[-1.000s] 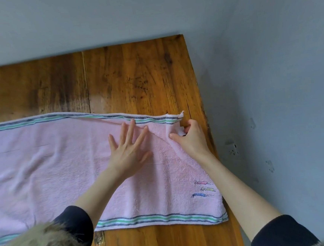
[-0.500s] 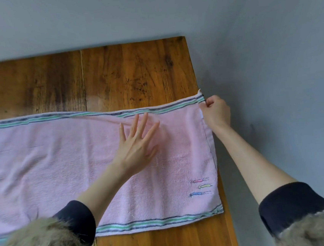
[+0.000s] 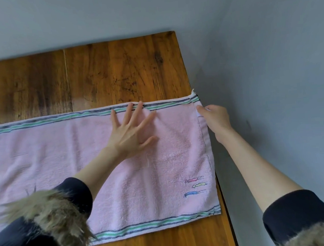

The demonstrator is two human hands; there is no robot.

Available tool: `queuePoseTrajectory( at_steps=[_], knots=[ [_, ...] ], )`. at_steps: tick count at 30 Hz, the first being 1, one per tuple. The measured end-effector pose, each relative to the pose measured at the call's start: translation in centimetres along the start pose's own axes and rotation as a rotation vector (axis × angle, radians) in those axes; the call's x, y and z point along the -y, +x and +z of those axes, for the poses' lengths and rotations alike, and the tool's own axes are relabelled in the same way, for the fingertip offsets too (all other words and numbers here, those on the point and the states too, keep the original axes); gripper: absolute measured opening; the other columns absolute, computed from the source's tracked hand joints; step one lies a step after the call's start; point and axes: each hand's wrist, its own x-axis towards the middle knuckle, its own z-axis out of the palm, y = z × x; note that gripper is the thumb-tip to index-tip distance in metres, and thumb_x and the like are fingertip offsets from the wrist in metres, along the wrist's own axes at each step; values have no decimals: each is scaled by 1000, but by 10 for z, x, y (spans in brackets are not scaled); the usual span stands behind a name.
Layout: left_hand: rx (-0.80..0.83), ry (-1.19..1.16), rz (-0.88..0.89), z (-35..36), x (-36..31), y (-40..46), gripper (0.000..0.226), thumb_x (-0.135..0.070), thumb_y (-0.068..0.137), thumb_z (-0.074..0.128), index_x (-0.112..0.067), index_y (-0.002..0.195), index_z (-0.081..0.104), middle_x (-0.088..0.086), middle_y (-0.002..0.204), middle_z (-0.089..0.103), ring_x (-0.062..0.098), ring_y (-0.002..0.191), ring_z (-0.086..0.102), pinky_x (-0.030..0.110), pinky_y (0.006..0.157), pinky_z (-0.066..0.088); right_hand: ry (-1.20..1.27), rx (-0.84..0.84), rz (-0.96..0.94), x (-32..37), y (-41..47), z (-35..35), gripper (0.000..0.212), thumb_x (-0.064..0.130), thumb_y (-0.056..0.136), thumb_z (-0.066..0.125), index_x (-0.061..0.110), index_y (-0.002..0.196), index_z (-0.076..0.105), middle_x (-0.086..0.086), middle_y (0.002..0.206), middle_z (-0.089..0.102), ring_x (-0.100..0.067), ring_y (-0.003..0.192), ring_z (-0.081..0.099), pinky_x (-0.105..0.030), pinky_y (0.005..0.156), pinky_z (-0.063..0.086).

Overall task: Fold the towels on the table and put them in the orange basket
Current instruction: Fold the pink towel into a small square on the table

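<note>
Honestly barely started: the pink towel (image 3: 105, 156) lies unfolded under my flat, spread left hand (image 3: 131, 133), right hand (image 3: 214, 118) pinching its end edge, and no basket is visible.

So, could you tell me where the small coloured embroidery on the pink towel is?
In the head view, the embroidery sits near the pink towel's near right corner, beside the table's right edge.

A worn wooden table (image 3: 114, 72) is sitting against grey walls (image 3: 266, 37), its bare planks stretching beyond the grip.
</note>
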Motion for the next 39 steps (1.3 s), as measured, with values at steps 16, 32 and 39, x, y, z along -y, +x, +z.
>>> queuePoseTrajectory(
  at_steps=[16,32,39],
  knots=[
    [-85,24,-9,10,-2,3,72,-74,82,8,-42,147,4,3,159,-3,28,145,-10,68,107,-8,114,38,111,23,38,14,27,40,89,58,17,74,59,-2,85,61,-18,83,58,-31,72,49],
    [-89,-134,-35,35,-75,-97,61,-55,90,24,-31,146,25,11,157,9,36,143,1,69,106,-1,107,86,62,-66,-104,-26,14,30,92,56,18,98,59,2,95,63,-9,89,58,-16,73,44],
    [33,-56,-112,52,-102,-104,69,-72,82,9,-46,143,-9,0,153,-23,33,137,-26,70,98,-19,-106,199,203,-101,-145,-38,34,32,88,60,-1,95,60,-23,98,66,-36,91,63,-47,82,52]
  ],
)
